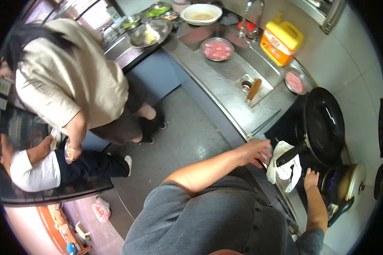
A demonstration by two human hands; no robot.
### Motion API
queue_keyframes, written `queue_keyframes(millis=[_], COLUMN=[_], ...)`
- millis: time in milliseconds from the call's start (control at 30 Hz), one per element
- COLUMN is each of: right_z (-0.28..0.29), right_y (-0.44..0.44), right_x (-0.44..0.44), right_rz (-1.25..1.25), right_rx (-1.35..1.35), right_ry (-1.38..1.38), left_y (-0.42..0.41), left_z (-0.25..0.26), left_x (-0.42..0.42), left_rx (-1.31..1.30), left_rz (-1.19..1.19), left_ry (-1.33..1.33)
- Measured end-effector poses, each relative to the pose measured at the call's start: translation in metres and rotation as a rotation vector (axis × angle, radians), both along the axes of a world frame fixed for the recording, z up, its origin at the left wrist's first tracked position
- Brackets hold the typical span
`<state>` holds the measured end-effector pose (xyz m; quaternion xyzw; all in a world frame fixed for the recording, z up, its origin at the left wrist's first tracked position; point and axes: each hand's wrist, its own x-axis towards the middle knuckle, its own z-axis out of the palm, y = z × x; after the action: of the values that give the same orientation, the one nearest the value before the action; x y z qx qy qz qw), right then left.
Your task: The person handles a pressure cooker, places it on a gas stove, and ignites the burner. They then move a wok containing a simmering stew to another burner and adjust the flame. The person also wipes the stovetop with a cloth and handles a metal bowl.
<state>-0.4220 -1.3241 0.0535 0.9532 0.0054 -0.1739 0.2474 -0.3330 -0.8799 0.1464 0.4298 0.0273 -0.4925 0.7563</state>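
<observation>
My left hand [256, 153] is empty, its fingers spread, at the counter's front edge beside a white cloth [282, 159]. Over that cloth reaches the handle of a black wok [325, 124] on the stove's left side. My right hand [311, 178] rests low over the black stovetop [298, 134], fingers curled down near its front. What lies under those fingers is hidden; a stove knob cannot be made out clearly. To the right of this hand stands a lidded pot [351, 185] with a long black handle, and blue flame [332, 178] shows beside it.
Chopsticks [265, 122] lie between stove and sink [220, 68]. A meat bowl [217, 49] and wooden-handled tool [254, 90] are in the sink; minced meat [295, 81] and a yellow jug [281, 41] stand behind. Two people [70, 79] occupy the left side, one holding a bowl [69, 152].
</observation>
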Motion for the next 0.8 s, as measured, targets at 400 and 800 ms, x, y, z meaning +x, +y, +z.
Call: queue_keyframes(millis=[400,800], right_z=[0.046,0.051], right_y=[0.042,0.073], right_x=[0.013,0.046], right_rz=[-0.042,0.106], right_rx=[0.0,0.417], right_ry=[0.164,-0.205], left_y=[0.139,0.188], left_z=[-0.121,-0.252], left_x=[-0.092,-0.196], left_rx=[0.496,1.033], left_rz=[0.446,-0.336], left_ry=[0.255,-0.408])
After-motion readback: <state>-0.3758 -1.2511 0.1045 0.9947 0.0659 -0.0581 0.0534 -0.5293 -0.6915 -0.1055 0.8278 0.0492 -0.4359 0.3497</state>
